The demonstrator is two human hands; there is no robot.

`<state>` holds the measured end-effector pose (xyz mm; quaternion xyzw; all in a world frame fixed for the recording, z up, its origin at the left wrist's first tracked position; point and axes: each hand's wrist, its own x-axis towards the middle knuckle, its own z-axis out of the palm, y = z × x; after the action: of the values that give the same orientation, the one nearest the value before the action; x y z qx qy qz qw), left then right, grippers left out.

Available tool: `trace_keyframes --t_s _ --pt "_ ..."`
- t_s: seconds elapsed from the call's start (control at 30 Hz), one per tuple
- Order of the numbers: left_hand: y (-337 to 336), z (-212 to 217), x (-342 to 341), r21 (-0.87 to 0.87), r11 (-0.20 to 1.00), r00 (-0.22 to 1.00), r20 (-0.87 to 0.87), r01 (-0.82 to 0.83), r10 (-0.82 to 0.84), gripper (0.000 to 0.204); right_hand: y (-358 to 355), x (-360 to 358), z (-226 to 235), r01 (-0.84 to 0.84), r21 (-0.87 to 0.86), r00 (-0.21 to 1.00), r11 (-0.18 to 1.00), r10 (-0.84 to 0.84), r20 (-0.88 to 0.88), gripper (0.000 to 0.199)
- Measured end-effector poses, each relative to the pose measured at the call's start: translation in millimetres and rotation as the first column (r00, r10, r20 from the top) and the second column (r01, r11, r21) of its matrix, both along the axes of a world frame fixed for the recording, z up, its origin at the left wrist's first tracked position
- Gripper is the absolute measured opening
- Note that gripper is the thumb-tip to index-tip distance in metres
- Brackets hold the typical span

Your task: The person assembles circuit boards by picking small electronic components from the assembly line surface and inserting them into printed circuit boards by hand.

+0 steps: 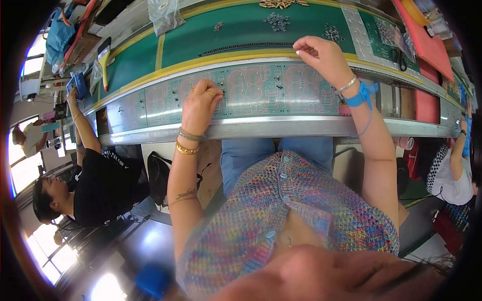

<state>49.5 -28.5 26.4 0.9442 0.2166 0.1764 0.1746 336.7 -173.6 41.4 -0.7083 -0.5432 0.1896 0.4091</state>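
Note:
Just above a row of green circuit boards [246, 93], my left hand [202, 103] is closed in a pinch with its fingertips pointing down. A small dark part shows beside those fingertips; whether they hold it I cannot tell. My right hand [321, 56] is raised past the far edge of the boards, fingers curled and thumb close to the index finger. It is nearest the right end of a long strip of dark components [246, 47], and what it pinches, if anything, is too small to make out. A blue wrist strap [362, 94] circles my right wrist. Several small parts stand on the boards.
Beyond the metal rail [261, 129] lies a green mat with piles of grey components [277, 22], small metallic parts [333, 33] and tan parts [283, 3]. A plastic bag [164, 16] and a brush [104, 60] are leftward; scissors [400, 60] lie right. Co-workers sit either side.

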Motion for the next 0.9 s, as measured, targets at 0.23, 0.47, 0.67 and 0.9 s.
trace_keyframes --t_s 0.23,0.47,0.67,0.9 --pt "1 5 4 0.027 0.999 0.999 -0.017 0.033 -0.032 0.009 -35 -16 6 -0.013 -0.066 0.998 0.998 0.009 -0.057 0.015" --pt "26 34 88 -0.084 0.988 0.984 0.136 0.128 -0.116 0.006 -44 -39 2 -0.078 -0.029 0.994 0.996 0.080 0.071 0.009" --pt "55 -5 182 -0.074 0.997 0.999 0.041 0.020 -0.017 0.014 -34 -54 -5 -0.098 0.031 0.980 0.995 0.091 0.176 0.010" --pt "64 -22 199 -0.187 0.981 0.997 -0.069 -0.057 0.045 0.016 -29 -57 -20 -0.184 0.038 0.945 0.982 0.166 0.281 0.010"
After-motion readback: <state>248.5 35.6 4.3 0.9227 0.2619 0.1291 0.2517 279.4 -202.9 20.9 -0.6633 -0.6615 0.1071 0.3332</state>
